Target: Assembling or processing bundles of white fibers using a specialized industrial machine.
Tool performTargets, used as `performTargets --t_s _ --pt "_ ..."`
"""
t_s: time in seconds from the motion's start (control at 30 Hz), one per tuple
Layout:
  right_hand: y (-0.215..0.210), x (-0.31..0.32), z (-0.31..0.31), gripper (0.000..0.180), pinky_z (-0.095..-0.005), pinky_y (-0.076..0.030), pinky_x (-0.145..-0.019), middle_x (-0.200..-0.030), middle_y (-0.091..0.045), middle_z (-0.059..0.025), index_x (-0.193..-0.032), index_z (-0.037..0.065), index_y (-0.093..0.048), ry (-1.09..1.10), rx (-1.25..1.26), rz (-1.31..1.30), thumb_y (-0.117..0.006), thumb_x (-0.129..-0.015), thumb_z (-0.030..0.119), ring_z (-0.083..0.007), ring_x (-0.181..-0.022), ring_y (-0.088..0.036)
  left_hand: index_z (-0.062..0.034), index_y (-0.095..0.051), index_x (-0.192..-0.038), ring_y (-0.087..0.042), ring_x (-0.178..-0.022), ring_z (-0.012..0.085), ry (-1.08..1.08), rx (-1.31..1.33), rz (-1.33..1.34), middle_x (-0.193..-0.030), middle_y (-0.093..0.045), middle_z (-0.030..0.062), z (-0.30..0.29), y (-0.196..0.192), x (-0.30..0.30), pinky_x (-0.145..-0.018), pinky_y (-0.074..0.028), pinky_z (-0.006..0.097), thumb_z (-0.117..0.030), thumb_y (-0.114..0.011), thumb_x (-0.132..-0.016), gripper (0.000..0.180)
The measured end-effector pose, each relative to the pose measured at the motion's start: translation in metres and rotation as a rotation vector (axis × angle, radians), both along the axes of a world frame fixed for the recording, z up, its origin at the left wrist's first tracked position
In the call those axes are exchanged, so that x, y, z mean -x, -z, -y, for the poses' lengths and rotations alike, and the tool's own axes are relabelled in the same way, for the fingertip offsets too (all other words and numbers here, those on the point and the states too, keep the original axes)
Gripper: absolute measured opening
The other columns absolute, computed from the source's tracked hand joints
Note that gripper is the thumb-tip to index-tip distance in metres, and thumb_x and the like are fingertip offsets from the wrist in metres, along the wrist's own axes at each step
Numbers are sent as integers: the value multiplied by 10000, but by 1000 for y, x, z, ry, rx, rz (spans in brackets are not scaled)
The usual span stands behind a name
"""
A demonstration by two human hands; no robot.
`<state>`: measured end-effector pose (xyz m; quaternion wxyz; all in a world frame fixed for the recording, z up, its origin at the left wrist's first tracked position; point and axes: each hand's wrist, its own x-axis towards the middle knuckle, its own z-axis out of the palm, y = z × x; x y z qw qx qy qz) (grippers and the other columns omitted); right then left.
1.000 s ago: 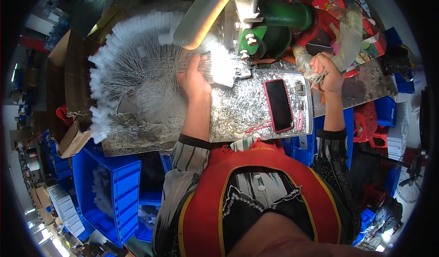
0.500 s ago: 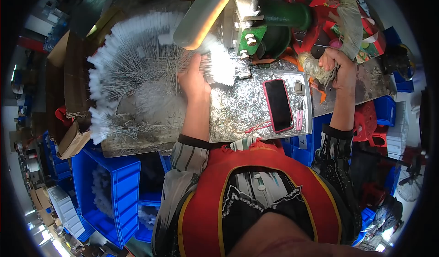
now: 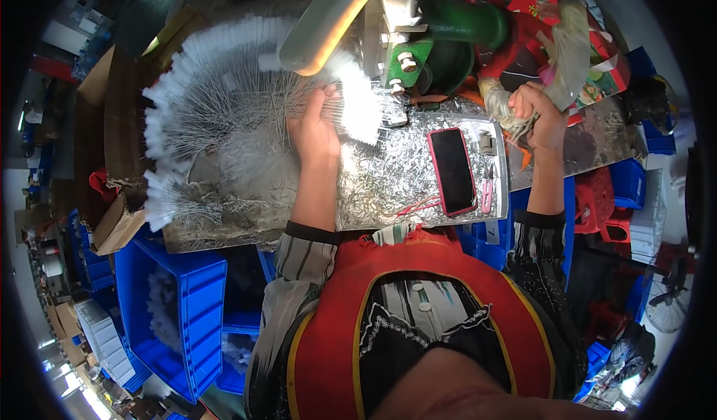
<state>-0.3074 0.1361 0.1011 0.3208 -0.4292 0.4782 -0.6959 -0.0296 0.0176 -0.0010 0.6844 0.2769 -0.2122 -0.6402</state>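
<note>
My left hand (image 3: 317, 126) is closed around several thin wire-stemmed brushes with white tips (image 3: 358, 117), held under the lamp beside the machine. The tips are washed out by glare. Left of this hand lies a wide fanned heap of the same wire brushes (image 3: 216, 99), white ends outward. My right hand (image 3: 539, 113) grips the cloth-wrapped lever handle (image 3: 515, 115) of a green hand press (image 3: 463, 25). Its fingers are closed round the wrapping. A metal block (image 3: 394, 110) of the press sits between my hands.
A glowing lamp (image 3: 328, 24) hangs over the left hand. A metal tray (image 3: 388, 196) strewn with wire clippings holds a phone (image 3: 451, 172) and small pink-handled snips (image 3: 487, 194). Blue bins (image 3: 202, 323) stand below the bench, a cardboard box (image 3: 112, 128) at left.
My right hand and the wrapped handle have swung a little to the left. The left hand has stayed at nearly the same place with the brushes.
</note>
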Motion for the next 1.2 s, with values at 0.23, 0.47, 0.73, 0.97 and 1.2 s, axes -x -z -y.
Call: performTargets --t_s 0.23,0.47,0.73,0.97,1.2 --pt "-23 5 -1 222 -292 -387 -522 -480 -433 -62 -503 7 -483 54 -200 64 -551 -703 77 -175 -479 -472 67 -452 -1017 -599 -774 241 -35 -80 20 -914 -566 184 -3 -5 5 -674 -537 325 59 -535 -779 253" --pt "-30 5 1 290 -293 -386 -546 -454 -393 -61 -462 51 -418 67 -248 23 -523 -728 97 -174 -468 -441 60 -458 -1008 -600 -767 230 -128 -46 13 -884 -573 168 -3 -3 10 -667 -534 315 63 -547 -769 255" --pt "-41 11 3 264 -296 -384 -484 -447 -403 -53 -468 34 -441 38 -301 43 -553 -701 88 -173 -429 -446 60 -460 -1007 -612 -704 225 -162 -115 10 -859 -579 164 -5 -8 14 -599 -532 301 57 -562 -759 268" --pt "-27 12 1 258 -288 -381 -510 -456 -407 -55 -471 30 -442 45 -251 45 -546 -701 81 -176 -458 -458 59 -462 -1007 -615 -712 227 -170 -71 72 -869 -582 160 -3 -5 15 -591 -525 294 43 -576 -754 278" --pt "-22 13 0 243 -291 -386 -515 -459 -414 -60 -478 17 -459 32 -207 41 -532 -704 68 -180 -452 -450 58 -454 -1019 -610 -754 230 -135 -92 32 -901 -572 161 -5 -8 14 -621 -532 305 41 -566 -764 279"
